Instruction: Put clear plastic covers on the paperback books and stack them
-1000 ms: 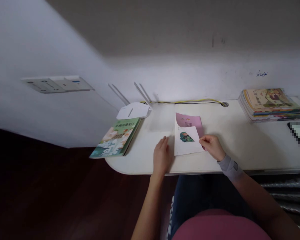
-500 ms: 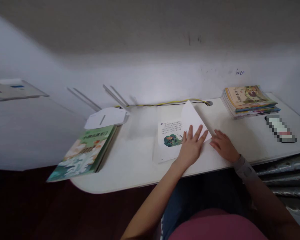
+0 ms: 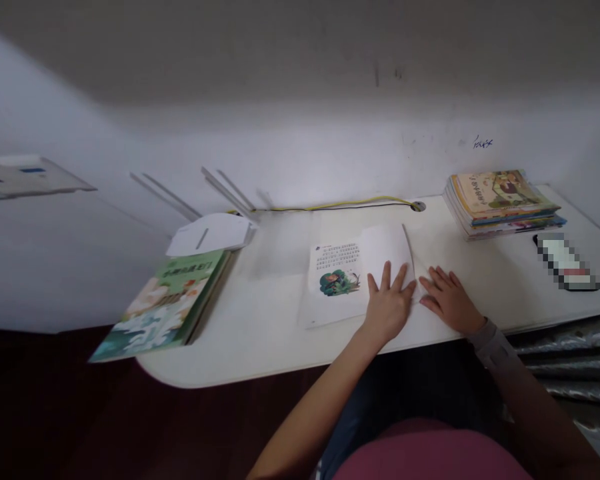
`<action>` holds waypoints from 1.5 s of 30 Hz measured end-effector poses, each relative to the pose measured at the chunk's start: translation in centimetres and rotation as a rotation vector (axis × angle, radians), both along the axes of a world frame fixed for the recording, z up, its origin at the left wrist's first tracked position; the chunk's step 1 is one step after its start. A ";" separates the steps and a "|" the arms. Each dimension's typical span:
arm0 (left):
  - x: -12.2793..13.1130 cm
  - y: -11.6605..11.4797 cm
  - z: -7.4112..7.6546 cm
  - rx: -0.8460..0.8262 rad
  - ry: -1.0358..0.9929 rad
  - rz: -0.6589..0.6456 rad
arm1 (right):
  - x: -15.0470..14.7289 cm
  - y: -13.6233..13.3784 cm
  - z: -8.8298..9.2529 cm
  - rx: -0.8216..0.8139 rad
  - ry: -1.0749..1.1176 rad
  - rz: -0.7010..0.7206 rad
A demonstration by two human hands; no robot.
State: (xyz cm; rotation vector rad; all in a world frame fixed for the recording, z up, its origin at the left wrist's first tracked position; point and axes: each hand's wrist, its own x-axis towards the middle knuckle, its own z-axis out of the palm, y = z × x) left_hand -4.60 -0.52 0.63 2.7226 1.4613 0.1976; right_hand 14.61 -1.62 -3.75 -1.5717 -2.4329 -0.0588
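Pressing with wide, empty fingers, left hand (image 3: 389, 305) and right hand (image 3: 451, 305) flatten a light, floppy booklet (image 3: 337, 277), likely best pinched at the page edge beyond the fingertips.

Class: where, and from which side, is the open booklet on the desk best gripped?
Probably pinch its right edge, coming from the right: the booklet lies flat, the left hand presses its right page, and the right hand rests beside that edge.
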 end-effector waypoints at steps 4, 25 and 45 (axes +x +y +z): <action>0.5 -0.2 -0.3 -0.007 -0.017 0.018 | 0.1 0.1 -0.3 -0.003 0.020 0.005; -1.1 3.1 -0.3 -0.095 0.037 0.030 | 1.0 0.9 0.7 -0.057 0.035 0.028; -1.7 3.0 0.1 -0.083 0.108 0.016 | -0.3 8.9 5.5 0.023 -0.283 0.138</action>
